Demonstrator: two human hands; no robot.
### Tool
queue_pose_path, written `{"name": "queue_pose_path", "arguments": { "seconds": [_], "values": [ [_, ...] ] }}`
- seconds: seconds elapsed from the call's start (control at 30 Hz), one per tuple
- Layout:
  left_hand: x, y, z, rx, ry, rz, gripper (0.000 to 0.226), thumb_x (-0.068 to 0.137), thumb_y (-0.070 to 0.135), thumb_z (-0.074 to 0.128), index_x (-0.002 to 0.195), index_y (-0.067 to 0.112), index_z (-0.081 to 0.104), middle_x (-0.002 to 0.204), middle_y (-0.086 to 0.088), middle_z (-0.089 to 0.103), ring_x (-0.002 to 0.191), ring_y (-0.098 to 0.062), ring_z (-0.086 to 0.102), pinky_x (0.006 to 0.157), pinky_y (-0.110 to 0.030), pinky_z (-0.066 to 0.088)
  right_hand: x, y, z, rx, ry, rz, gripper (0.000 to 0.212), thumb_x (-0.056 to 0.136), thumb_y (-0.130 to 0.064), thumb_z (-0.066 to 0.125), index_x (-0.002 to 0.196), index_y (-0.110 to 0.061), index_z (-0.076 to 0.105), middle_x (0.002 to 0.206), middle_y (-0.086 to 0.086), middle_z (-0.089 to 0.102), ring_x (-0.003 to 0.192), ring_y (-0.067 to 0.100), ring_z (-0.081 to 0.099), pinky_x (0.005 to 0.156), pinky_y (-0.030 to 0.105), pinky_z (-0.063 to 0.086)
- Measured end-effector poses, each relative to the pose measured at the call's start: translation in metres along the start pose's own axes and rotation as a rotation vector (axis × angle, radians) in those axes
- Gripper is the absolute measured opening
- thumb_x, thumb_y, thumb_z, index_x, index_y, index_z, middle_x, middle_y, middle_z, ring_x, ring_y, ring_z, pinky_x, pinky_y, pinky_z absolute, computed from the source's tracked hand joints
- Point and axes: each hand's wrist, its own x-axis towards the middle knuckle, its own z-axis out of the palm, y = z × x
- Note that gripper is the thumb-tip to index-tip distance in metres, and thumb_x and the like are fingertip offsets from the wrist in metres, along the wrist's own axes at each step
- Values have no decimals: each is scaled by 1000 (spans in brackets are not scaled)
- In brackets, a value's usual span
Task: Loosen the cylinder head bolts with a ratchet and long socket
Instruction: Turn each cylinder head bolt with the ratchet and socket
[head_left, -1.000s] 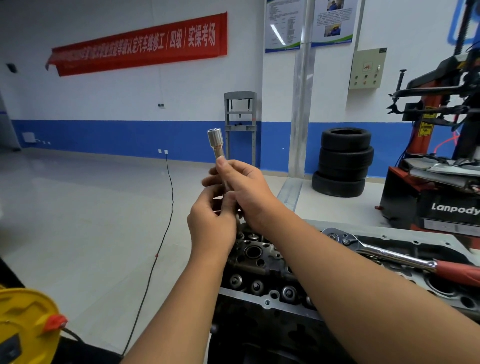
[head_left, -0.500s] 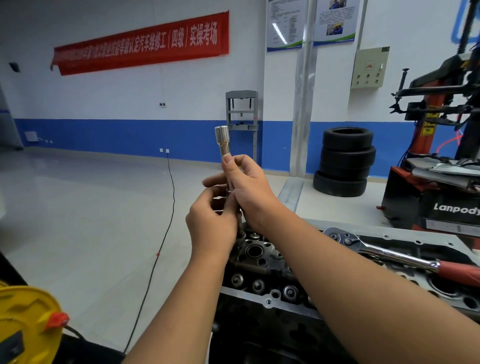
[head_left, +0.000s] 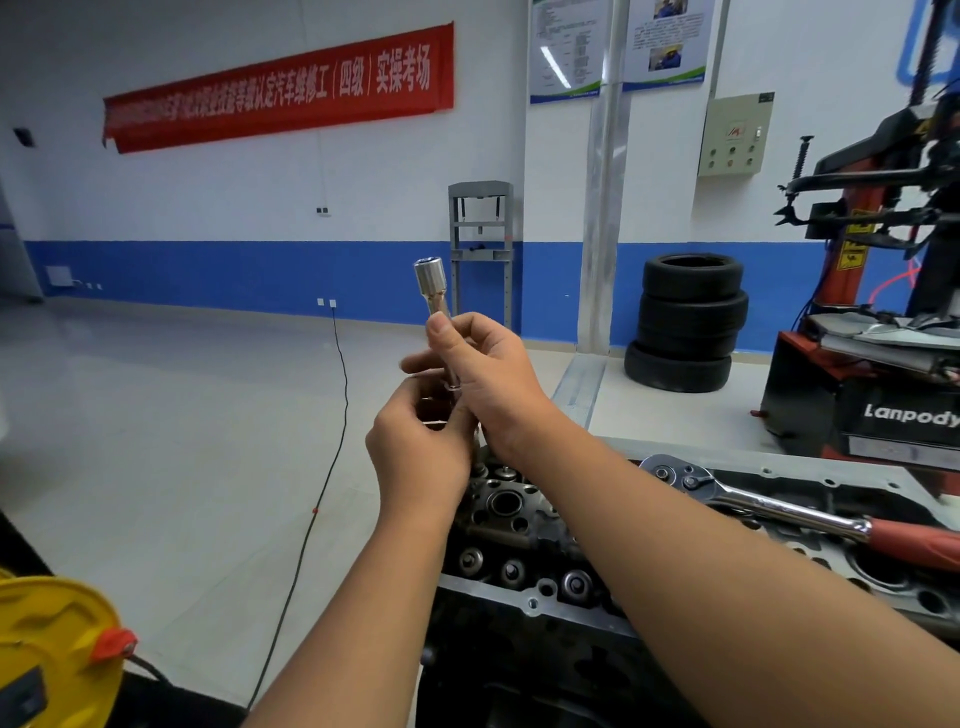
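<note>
My right hand (head_left: 488, 374) grips the shaft of a long chrome socket (head_left: 432, 283), held upright at chest height with its wide end on top. Just below it, my left hand (head_left: 421, 452) pinches the socket's lower end; what its fingers cover is hidden. Beneath both hands lies the dark cylinder head (head_left: 524, 540) with its bolts and valve springs showing. A ratchet (head_left: 753, 501) with a red grip lies flat on the head to the right, untouched.
A yellow cable reel (head_left: 47, 649) sits at the lower left, its black cord (head_left: 322, 493) running across the floor. Stacked tyres (head_left: 685, 322) stand by the far wall. A red and black tyre changer (head_left: 883, 332) stands at the right.
The socket and both hands have stayed almost in place, shifting slightly with the camera; my right thumb has slid a little along the shaft.
</note>
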Motion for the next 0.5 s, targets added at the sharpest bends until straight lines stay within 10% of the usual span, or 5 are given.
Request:
{"name": "queue_pose_path", "arguments": {
  "seconds": [0.27,0.5],
  "values": [
    [-2,7,2,-176,-102,-97,29,101,48,51,87,34,72,84,3,77,82,-17,75,78,-50,62,0,-4,2,-73,-21,-17,44,106,-43,52,87,-8,72,87,10,78,78,17,73,75,30,61],
    [-2,4,1,36,-3,-9,23,90,28,76,74,42,65,69,18,70,73,-1,69,76,-40,61,0,0,1,-66,-2,-25,26,100,-36,67,99,-11,62,91,15,79,82,25,77,72,31,63]
  ]
}}
